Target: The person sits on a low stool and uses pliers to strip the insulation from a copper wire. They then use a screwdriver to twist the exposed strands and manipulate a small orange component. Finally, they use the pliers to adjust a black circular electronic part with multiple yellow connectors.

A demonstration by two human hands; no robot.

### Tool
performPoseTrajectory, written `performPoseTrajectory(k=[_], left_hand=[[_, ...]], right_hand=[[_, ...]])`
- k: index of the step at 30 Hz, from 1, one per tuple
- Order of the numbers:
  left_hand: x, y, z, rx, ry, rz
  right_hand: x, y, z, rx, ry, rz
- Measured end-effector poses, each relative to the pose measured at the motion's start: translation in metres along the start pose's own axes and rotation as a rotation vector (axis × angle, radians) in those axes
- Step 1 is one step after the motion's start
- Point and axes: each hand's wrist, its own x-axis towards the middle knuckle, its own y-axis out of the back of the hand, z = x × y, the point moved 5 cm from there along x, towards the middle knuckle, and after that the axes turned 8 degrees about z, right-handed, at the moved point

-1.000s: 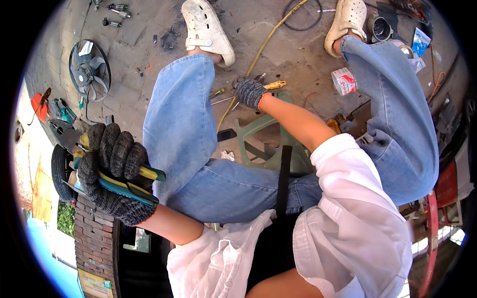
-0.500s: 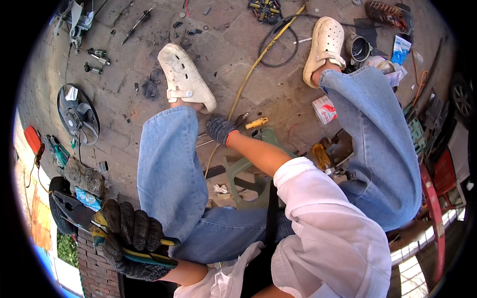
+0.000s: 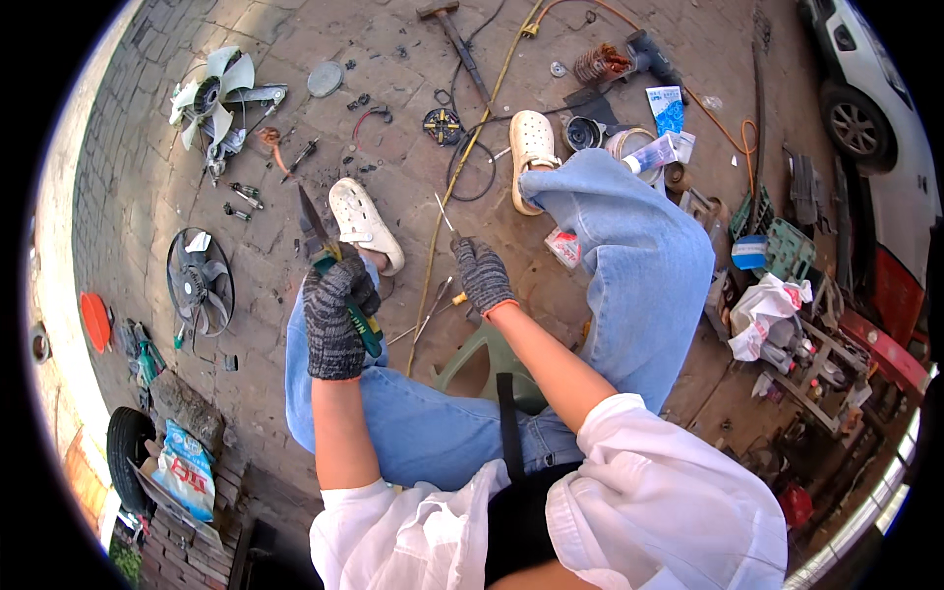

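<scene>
My left hand [image 3: 339, 315], in a dark grey knit glove, is closed round the green-and-yellow handles of a pair of pliers [image 3: 313, 218]. The dark jaws point up and away, beside my left shoe [image 3: 364, 226]. Between my knees, my right hand [image 3: 482, 275] wears a matching glove and grips a screwdriver [image 3: 445, 213]. Its thin metal shaft sticks out past the fingers, tip upward; most of the handle is hidden in the glove. Below that hand, a yellow-handled screwdriver [image 3: 459, 298] lies on the paving, near other thin metal shafts.
A yellow cord [image 3: 430, 261] runs across the paving between my feet. A hammer [image 3: 457, 44], a white fan [image 3: 211, 98] and a ringed fan [image 3: 200, 280] lie around. A green stool [image 3: 472, 364] is under me. Right are a heat-gun-like tool [image 3: 654, 61], scrap parts and a car [image 3: 885, 98].
My right hand has come up from the floor with a screwdriver in it. My left hand has swung forward and inward with the pliers. The view has shifted, showing more ground ahead.
</scene>
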Motion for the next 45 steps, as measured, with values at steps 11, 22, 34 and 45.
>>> performPoseTrajectory(k=[11,22,34,45], left_hand=[[-0.172,-0.045,-0.071,0.193,-0.221,-0.108],[-0.097,-0.038,-0.08,0.426,-0.392,0.05],[0.166,0.002,-0.274,-0.477,0.321,0.251],[0.22,0.004,-0.351,-0.503,0.434,0.252]], right_hand=[[-0.226,0.224,-0.158,0.03,0.651,-0.086],[-0.171,0.189,-0.135,0.248,0.404,-0.131],[0.15,0.026,-0.132,-1.023,0.689,-0.624],[0.231,-0.051,-0.023,-0.828,0.804,-0.752]])
